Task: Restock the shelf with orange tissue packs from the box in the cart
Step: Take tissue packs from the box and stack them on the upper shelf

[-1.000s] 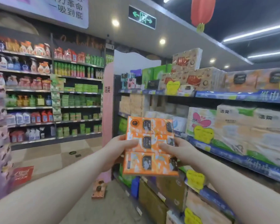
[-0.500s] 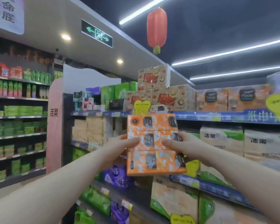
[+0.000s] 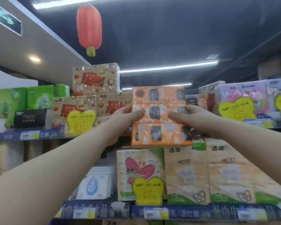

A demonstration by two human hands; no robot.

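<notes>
Shelf [image 3: 31,135]: pack [image 3: 158,99] btwn L hand [image 3: 124,118]/R hand [image 3: 190,118]

The orange tissue packs [image 3: 161,116], three stacked flat-faced and upright, are held up against the top shelf [image 3: 39,135] edge.

Both bare arms reach forward and up, nearly straight. The left hand [image 3: 123,118] and right hand [image 3: 191,118] clamp opposite sides of the orange tissue packs [image 3: 159,98] (thumbs across the front, fingers hidden behind).
</notes>
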